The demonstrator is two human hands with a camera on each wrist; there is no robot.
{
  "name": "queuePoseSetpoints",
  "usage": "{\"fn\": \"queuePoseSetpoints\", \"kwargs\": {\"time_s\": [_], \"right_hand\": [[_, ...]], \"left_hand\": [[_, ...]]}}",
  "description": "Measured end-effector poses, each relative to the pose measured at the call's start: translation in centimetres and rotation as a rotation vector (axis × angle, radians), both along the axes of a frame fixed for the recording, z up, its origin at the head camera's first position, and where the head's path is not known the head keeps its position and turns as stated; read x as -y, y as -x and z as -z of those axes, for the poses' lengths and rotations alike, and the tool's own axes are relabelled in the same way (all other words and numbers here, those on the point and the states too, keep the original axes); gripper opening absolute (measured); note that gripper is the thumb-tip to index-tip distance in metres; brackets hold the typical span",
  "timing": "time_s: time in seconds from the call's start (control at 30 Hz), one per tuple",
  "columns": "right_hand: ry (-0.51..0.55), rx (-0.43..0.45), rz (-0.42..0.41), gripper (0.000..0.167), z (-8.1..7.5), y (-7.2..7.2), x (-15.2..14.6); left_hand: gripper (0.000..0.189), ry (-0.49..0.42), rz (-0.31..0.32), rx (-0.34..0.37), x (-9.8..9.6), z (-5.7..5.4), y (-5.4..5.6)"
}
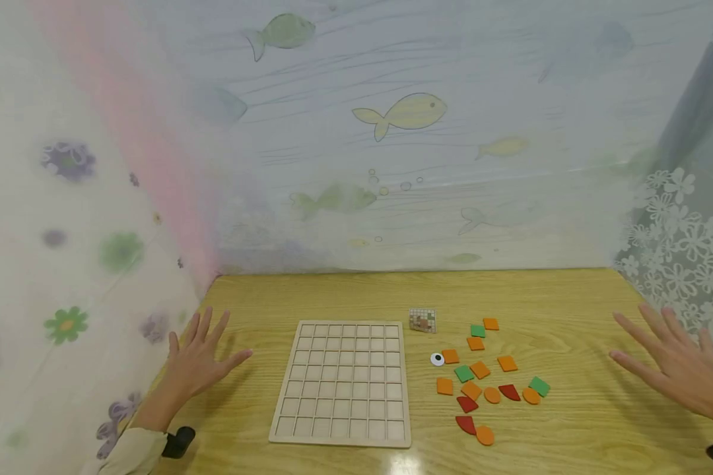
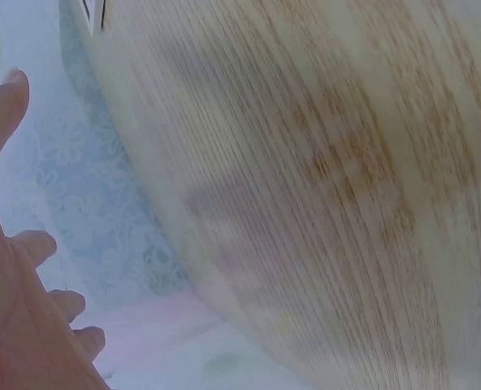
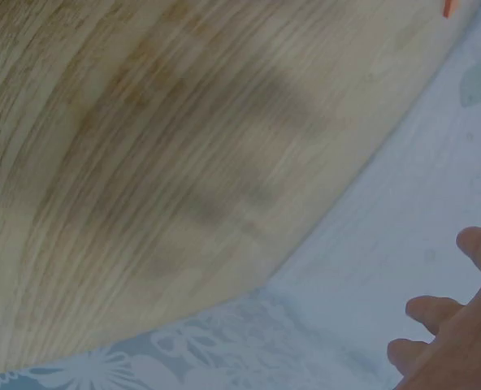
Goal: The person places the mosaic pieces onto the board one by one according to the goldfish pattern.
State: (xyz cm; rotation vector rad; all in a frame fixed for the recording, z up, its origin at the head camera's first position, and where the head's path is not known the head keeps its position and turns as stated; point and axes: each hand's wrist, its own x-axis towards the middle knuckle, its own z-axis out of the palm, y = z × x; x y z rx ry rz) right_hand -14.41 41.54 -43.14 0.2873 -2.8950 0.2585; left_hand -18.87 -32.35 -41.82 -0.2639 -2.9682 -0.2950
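The head view takes in the whole layout. The left hand (image 1: 199,356) is spread, thumb out toward the grid board (image 1: 348,384), well apart from it and near the desk's left edge. The right hand (image 1: 674,359) is also spread, at the opposite side, its fingers pointing toward the loose pieces but well apart from them. The board lies flat on the desk (image 1: 344,298), and a small picture card (image 1: 422,320) sits just beyond its far right corner. To the board's right lie scattered orange squares (image 1: 508,363), green squares (image 1: 464,374), orange discs (image 1: 484,435), red quarter-rounds (image 1: 466,425) and one eye disc (image 1: 437,359). A fish-printed cloth (image 1: 416,224) hangs behind.

The left wrist view shows the thumb and fingertips of that hand standing apart, with soft shadows on the desk's wood grain. A pale corner, seemingly the board's, enters at the top left. Blue cloth with flower shapes (image 2: 86,171), out of the head camera's reach on this side, appears past the desk edge.

The right wrist view shows three separated fingertips; the thumb is out of frame. Only an orange sliver of a piece (image 3: 449,8) shows at the top, and white flower shapes (image 3: 102,370) run along the bottom.
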Motion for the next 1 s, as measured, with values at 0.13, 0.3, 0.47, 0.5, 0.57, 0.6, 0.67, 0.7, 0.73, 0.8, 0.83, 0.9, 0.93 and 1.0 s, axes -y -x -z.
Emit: {"fn": "queuePoseSetpoints", "kwargs": {"time_s": [0.13,0.3,0.47,0.5,0.57,0.6,0.67,0.7,0.73,0.8,0.83,0.9,0.93,1.0], "right_hand": [[0.013,0.016,-0.002,0.085,0.1,-0.2,-0.1],[0.022,0.008,0.008,0.086,-0.3,-0.2,0.2],[0.036,0.001,-0.009,0.085,-1.0,-0.4,0.7],[0.039,0.002,-0.012,0.084,-1.1,-0.5,0.8],[0.037,-0.005,-0.020,0.084,-1.2,-0.5,1.1],[0.036,-0.008,-0.025,0.083,-1.2,-0.5,1.4],[0.028,-0.030,-0.039,0.083,-1.3,-0.6,1.8],[0.026,-0.039,-0.047,0.083,-1.3,-0.6,2.0],[0.022,-0.053,-0.060,0.082,-1.4,-0.7,2.3],[0.030,-0.069,-0.087,0.081,-1.5,-0.8,2.7],[0.044,-0.072,-0.101,0.081,-1.5,-0.8,3.0],[0.069,-0.060,-0.128,0.079,-1.6,-0.8,3.6],[0.084,-0.059,-0.145,0.078,-1.6,-0.8,3.9],[0.116,-0.050,-0.179,0.076,-1.5,-0.7,4.5]], "left_hand": [[0.094,-0.008,0.008,-0.004,0.0,0.0,0.1],[0.094,-0.014,0.016,0.009,-0.1,-0.1,0.2],[0.094,-0.027,0.031,0.027,-0.3,-0.1,-0.1],[0.093,-0.036,0.039,0.029,-0.4,-0.1,-0.1],[0.092,-0.061,0.055,0.033,-0.4,-0.1,-0.4],[0.092,-0.072,0.064,0.033,-0.5,-0.1,-0.4],[0.091,-0.096,0.087,0.037,-0.7,-0.1,-0.6],[0.091,-0.106,0.099,0.042,-0.8,0.0,-0.6],[0.091,-0.117,0.112,0.049,-1.0,0.0,-0.6],[0.091,-0.123,0.136,0.061,-1.4,0.1,-0.6],[0.091,-0.127,0.150,0.068,-1.6,0.2,-0.6],[0.091,-0.130,0.181,0.074,-2.0,0.4,-0.7],[0.091,-0.139,0.196,0.076,-2.2,0.5,-0.8],[0.091,-0.141,0.218,0.077,-2.7,0.7,-1.0]]}}
